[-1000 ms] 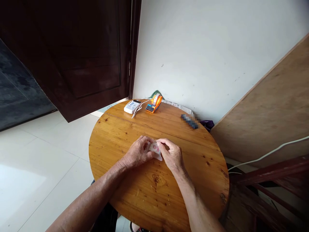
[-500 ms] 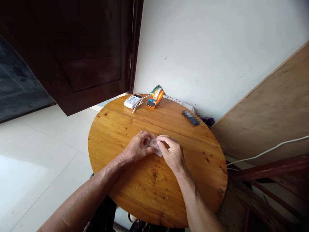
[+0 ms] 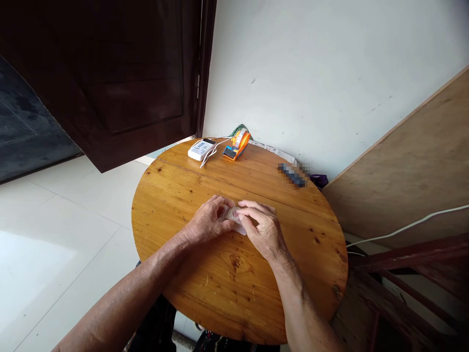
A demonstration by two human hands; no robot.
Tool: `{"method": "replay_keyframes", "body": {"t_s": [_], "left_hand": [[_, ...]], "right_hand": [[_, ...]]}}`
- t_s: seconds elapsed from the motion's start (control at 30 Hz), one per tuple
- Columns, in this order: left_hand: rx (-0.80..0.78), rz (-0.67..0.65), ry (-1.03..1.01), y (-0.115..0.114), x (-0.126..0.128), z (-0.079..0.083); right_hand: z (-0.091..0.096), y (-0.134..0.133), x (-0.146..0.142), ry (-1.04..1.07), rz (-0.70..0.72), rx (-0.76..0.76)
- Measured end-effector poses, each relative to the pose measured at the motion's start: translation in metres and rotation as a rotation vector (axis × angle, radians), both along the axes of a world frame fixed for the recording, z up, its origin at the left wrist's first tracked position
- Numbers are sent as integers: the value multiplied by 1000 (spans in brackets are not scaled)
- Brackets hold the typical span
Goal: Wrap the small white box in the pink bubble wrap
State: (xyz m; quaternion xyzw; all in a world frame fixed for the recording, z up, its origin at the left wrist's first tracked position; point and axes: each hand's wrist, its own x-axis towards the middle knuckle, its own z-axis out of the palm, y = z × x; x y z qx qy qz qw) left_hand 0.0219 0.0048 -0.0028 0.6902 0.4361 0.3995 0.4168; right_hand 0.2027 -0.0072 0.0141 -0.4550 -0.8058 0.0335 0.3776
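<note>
A small, whitish, see-through packet (image 3: 241,229) with a reddish round mark lies between my hands, low over the middle of the table. My left hand (image 3: 208,221) is closed around its left end, thumb on the near side and fingers on the far side. Thumb and index finger of my right hand (image 3: 264,231) come together at the packet's right part, by the reddish mark. The other right fingers are stretched out above. Fingers cover much of the packet, so its exact kind cannot be made out.
The round wooden table (image 3: 234,293) carries a white box-like device (image 3: 200,151) with a cable, an orange tape dispenser (image 3: 238,144) and a blurred dark object (image 3: 292,175). A dark door (image 3: 146,88) stands at the left, with a white wall (image 3: 311,73) behind.
My right middle finger and the others have lifted and spread a little from the packet. My left hand keeps its hold. The view has shifted slightly.
</note>
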Motion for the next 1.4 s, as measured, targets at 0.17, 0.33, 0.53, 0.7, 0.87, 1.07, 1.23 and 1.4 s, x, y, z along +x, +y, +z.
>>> {"method": "replay_keyframes", "body": {"t_s": [0.17, 0.33, 0.53, 0.7, 0.87, 1.07, 1.23, 1.4], "left_hand": [[1, -11, -10, 1, -1, -1], [-25, -29, -37, 3, -2, -7], [-52, -11, -28, 2, -1, -1], [-13, 8, -3, 1, -1, 0], [-28, 4, -3, 1, 0, -1], [25, 0, -27, 0, 0, -2], [93, 26, 6, 1, -6, 2], [-24, 184, 33, 9, -13, 4]], "right_hand": [[4, -3, 2, -116, 26, 37], [11, -10, -4, -273, -22, 95], [12, -12, -6, -275, -48, 148], [11, -12, -8, -265, -19, 133], [9, -10, -3, 1, -6, 114], [8, -3, 12, 281, -146, 80], [5, -2, 12, 271, -122, 69], [3, -1, 14, 291, -129, 88]]}}
